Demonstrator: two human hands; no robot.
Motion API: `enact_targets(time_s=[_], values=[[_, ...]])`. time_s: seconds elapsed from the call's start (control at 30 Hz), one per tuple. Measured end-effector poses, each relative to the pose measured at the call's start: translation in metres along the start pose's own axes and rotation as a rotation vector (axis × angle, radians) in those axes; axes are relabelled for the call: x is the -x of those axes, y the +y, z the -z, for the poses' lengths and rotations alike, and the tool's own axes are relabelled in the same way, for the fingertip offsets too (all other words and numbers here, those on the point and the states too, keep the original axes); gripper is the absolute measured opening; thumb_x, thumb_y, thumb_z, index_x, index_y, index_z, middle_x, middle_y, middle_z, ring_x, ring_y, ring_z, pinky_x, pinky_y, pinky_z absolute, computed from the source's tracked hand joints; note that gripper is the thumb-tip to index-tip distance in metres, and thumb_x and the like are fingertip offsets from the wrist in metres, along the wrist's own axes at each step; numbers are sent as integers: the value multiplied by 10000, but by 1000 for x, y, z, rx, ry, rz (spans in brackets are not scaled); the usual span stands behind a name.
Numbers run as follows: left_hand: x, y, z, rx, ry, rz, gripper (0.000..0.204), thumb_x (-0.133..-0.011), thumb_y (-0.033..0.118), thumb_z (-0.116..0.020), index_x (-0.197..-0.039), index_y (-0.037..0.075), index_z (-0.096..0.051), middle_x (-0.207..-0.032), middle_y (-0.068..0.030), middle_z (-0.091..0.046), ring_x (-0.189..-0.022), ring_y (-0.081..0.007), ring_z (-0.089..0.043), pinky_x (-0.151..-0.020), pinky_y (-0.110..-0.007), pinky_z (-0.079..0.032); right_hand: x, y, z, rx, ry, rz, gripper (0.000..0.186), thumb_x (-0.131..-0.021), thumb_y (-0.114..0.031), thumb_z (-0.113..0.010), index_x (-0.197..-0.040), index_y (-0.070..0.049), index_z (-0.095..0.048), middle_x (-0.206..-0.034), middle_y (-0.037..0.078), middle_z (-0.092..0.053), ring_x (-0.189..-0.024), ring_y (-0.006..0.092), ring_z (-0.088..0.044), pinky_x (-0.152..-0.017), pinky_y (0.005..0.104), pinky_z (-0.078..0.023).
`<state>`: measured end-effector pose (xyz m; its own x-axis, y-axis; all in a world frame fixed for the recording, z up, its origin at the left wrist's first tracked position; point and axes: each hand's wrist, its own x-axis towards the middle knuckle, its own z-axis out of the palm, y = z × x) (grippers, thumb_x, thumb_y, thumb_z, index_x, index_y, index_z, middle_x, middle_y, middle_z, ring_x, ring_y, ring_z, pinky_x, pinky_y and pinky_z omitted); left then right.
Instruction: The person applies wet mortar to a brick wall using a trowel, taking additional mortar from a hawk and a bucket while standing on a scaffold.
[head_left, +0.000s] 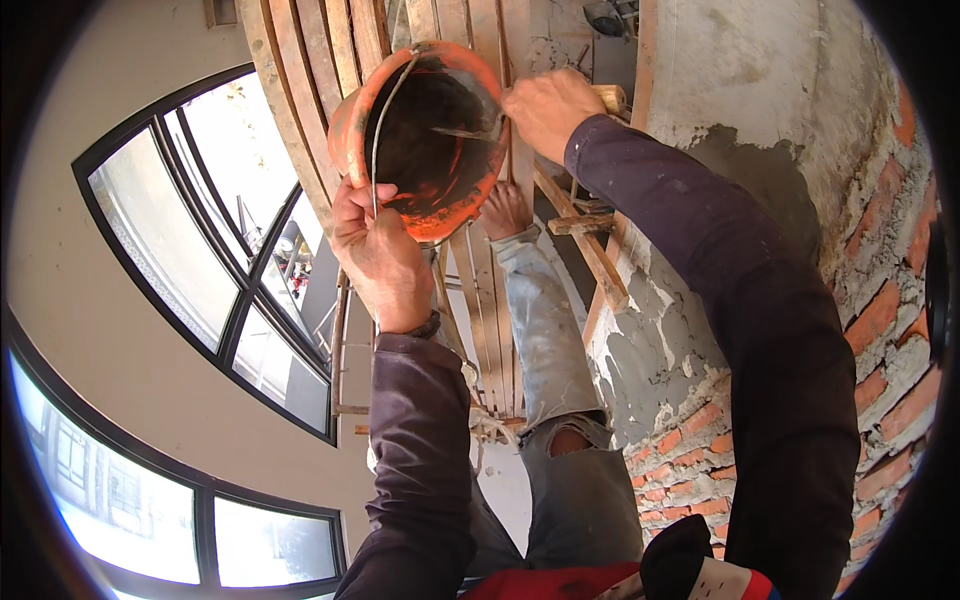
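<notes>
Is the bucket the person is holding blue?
No, the bucket at the person's left hand is orange, with dark smears inside.

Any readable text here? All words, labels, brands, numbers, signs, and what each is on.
None readable.
White clothing patch at lower edge: tiny dark marks, too small to tell if they're lettering.
Orange bucket: no lettering visible, only dark residue.
Brick wall: no signs visible.
</notes>
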<state>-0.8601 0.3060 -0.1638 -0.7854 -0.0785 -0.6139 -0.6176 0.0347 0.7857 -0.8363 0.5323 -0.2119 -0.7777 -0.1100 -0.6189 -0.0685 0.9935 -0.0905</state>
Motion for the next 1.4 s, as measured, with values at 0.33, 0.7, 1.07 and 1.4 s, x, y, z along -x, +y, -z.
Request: enact_targets(time_s=[0.33,0.7,1.07,1.4], values=[[-19,13,1,48,39,37,317,-721,-129,-408,-870,-39,-673,-1139,-72,-642,-816,-78,-529,-741,-182,-385,-4,-2,-25,-396,-223,-13,184,-732,-125,-667,-898,-95,-742,-940,138,-715,-902,335,-687,-806,447,-543],[-28,24,15,-89,-13,13,330,-689,-97,-408,-931,-84,-631,-1170,-106,-603,-918,-134,-530,-824,-193,-389,65,-35,-111,-927,61,-227,241,-713,-168,-626,-932,-85,-687,-838,164,-677,-813,396,-641,-733,481,-510],[-36,29,19,31,-33,-6,345,-660,-140,-405,-866,-51,-667,-1133,-112,-618,-947,-154,-587,-891,-215,-427,95,-44,-88,-919,329,-406,186,-715,-193,-664,-873,-98,-692,-803,154,-675,-781,384,-651,-679,461,-519],[-40,30,5,53,5,-36,442,-658,-154,-405,-1016,-60,-647,-945,-75,-648,-786,-124,-586,-712,-195,-448,181,-16,-120,-1351,693,-1069,213,-856,-149,-694,-1004,4,-680,-865,72,-714,-761,178,-665,-698,319,-512]])
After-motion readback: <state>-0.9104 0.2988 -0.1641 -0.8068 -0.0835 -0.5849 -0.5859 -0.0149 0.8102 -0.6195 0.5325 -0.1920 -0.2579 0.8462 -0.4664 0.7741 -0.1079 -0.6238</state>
